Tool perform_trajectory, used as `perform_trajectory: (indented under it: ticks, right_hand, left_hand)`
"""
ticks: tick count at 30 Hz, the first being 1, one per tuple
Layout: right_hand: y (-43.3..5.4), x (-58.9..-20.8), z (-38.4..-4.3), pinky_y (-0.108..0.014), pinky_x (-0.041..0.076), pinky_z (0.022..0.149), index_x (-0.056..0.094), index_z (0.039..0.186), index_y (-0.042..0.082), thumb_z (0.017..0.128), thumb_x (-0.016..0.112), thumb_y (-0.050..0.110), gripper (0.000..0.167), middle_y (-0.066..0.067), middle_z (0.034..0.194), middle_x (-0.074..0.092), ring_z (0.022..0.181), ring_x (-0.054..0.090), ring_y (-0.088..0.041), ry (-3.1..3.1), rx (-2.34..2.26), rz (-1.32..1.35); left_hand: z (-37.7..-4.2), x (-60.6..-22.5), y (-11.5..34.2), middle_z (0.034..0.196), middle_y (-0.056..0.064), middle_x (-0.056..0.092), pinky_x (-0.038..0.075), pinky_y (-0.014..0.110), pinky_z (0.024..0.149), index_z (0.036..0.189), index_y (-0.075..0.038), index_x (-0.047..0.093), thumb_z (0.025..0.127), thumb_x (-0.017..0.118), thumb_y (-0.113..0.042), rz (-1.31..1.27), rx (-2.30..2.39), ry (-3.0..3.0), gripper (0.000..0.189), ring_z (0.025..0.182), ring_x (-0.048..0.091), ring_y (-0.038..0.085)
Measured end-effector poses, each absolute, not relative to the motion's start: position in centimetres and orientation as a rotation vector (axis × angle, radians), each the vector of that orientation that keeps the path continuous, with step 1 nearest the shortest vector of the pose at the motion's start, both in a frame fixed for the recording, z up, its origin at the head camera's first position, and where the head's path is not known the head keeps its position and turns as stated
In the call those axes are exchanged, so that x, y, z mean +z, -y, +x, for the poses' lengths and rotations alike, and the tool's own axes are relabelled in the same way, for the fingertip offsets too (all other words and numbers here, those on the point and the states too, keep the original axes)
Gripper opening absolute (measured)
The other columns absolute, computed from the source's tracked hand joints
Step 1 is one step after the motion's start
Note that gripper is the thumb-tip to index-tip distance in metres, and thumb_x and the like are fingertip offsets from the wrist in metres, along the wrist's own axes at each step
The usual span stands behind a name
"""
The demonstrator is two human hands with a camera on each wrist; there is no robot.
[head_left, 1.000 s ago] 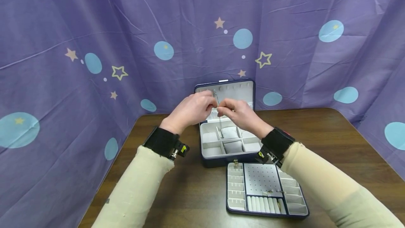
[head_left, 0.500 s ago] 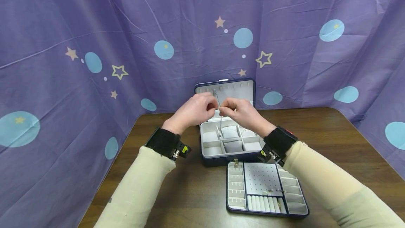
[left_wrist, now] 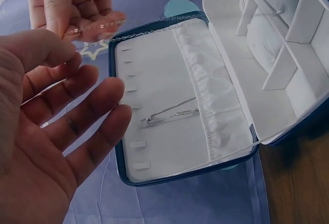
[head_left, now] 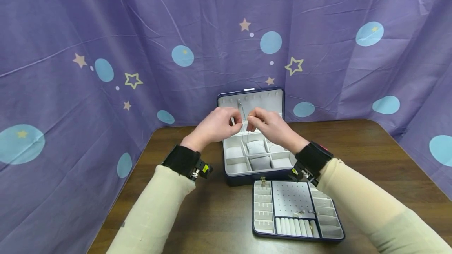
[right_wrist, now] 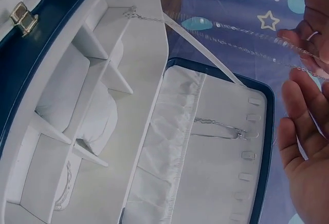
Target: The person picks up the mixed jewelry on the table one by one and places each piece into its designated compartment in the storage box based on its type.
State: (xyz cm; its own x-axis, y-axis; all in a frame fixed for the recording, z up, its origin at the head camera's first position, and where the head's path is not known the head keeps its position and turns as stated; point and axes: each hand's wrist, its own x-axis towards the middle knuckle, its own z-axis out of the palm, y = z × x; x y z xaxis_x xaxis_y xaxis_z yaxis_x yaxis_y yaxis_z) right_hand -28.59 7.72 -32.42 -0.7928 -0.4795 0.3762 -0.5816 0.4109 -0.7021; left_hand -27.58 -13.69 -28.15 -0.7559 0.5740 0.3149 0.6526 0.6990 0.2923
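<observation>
A thin silver necklace (right_wrist: 131, 12) hangs in a loop over the jewelry box (head_left: 259, 173), its small pendant lowest. My left hand (head_left: 219, 124) pinches one end of its chain between thumb and index finger, the other fingers loosely bent in the left wrist view. My right hand (head_left: 268, 124) pinches the other end. A small gap separates the two hands, both in front of the raised lid (left_wrist: 159, 80). Another silver necklace (left_wrist: 149, 121) hangs from a lid hook, its lower part tucked into the gathered fabric pocket (left_wrist: 213, 106).
White pillows (right_wrist: 97, 124) and a silver bracelet (right_wrist: 64, 188) lie in the box compartments. In front of the box, a removed tray (head_left: 291, 197) holds ring rolls (head_left: 294, 227) and several small earrings (head_left: 300, 214) on the wooden table (head_left: 212, 222). A purple curtain (head_left: 212, 19) stands behind.
My hands have drawn slightly apart and the left one has lowered a little. The chain's two strands, close together before, now hang spread between them.
</observation>
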Motion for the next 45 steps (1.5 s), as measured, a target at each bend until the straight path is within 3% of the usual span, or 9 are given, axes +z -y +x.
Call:
perform_trajectory:
  ticks: [6,10,17,20,25,30,37,40,45]
  right_hand:
    - [-7.8,-32.4,-28.6,-0.038,0.050,0.080,0.066,0.100,0.011,0.105,0.058,0.022,0.015,-0.002,0.094,0.076,0.088,0.070,-0.021,2.515,1.404,0.897]
    - [-7.9,-32.4,-28.6,-0.042,0.051,0.089,0.064,0.105,0.009,0.104,0.059,0.022,0.014,-0.005,0.096,0.076,0.093,0.070,-0.021,2.515,1.570,0.858]
    - [-8.4,-32.4,-28.9,-0.048,0.044,0.103,0.058,0.113,0.005,0.106,0.057,0.028,0.024,-0.013,0.099,0.070,0.104,0.064,-0.029,2.482,1.856,0.783]
    - [-8.7,-32.4,-29.1,-0.044,0.045,0.099,0.058,0.114,0.005,0.106,0.056,0.029,0.026,-0.011,0.096,0.068,0.102,0.062,-0.028,2.444,1.928,0.761]
    - [-9.3,-32.6,-29.5,-0.040,0.048,0.094,0.056,0.110,0.005,0.107,0.054,0.026,0.021,-0.008,0.087,0.062,0.091,0.063,-0.027,2.333,2.072,0.769]
    - [-9.8,-32.8,-29.9,-0.035,0.051,0.087,0.053,0.106,0.005,0.107,0.050,0.022,0.017,-0.007,0.077,0.050,0.075,0.062,-0.024,2.226,2.246,0.763]
    - [-10.5,-32.8,-30.2,-0.032,0.048,0.061,0.050,0.110,0.000,0.107,0.048,0.015,0.016,-0.003,0.067,0.037,0.056,0.044,-0.020,2.162,2.428,0.710]
    - [-10.9,-32.8,-30.3,-0.033,0.049,0.057,0.050,0.117,-0.003,0.107,0.052,0.019,0.025,-0.002,0.066,0.038,0.053,0.041,-0.019,2.256,2.388,0.712]
    - [-11.3,-32.8,-30.4,-0.037,0.054,0.057,0.061,0.126,0.004,0.103,0.062,0.033,0.038,-0.001,0.065,0.040,0.050,0.035,-0.017,2.496,2.180,0.728]
  left_hand:
    - [-27.5,-28.5,13.6,0.082,-0.002,0.061,0.048,0.031,0.069,0.082,-0.016,0.061,0.090,0.064,-0.010,-0.957,-0.533,2.665,0.011,0.076,0.058,0.014]
    - [-27.6,-28.9,13.5,0.085,-0.002,0.063,0.050,0.031,0.070,0.085,-0.016,0.062,0.089,0.063,-0.010,-0.926,-0.613,2.650,0.007,0.077,0.062,0.014]
    - [-27.7,-29.5,13.2,0.106,0.004,0.075,0.057,0.039,0.066,0.090,-0.009,0.056,0.089,0.055,-0.010,-0.758,-1.425,2.625,0.002,0.071,0.072,0.023]
    - [-27.8,-29.6,12.9,0.091,0.007,0.076,0.057,0.043,0.062,0.088,-0.009,0.053,0.088,0.055,-0.008,-0.709,-1.581,2.583,0.002,0.061,0.069,0.026]
    - [-28.0,-29.9,12.4,0.066,0.004,0.062,0.045,0.033,0.051,0.086,-0.011,0.052,0.086,0.055,-0.008,-0.675,-1.560,2.581,0.005,0.050,0.053,0.019]
    - [-28.4,-30.2,12.1,0.069,-0.001,0.053,0.039,0.028,0.058,0.086,-0.013,0.056,0.086,0.056,-0.013,-0.639,-1.337,2.589,0.001,0.059,0.048,0.014]
    - [-28.7,-30.6,11.9,0.075,-0.001,0.058,0.041,0.030,0.065,0.091,-0.013,0.063,0.090,0.059,-0.016,-0.649,-1.301,2.603,0.005,0.068,0.053,0.017]
    - [-28.9,-30.7,12.0,0.074,-0.002,0.059,0.042,0.029,0.065,0.092,-0.014,0.065,0.092,0.060,-0.017,-0.623,-1.301,2.606,0.006,0.068,0.054,0.016]
    - [-29.1,-30.8,12.1,0.074,-0.003,0.059,0.043,0.029,0.066,0.093,-0.015,0.068,0.094,0.061,-0.019,-0.606,-1.292,2.600,0.008,0.068,0.054,0.015]
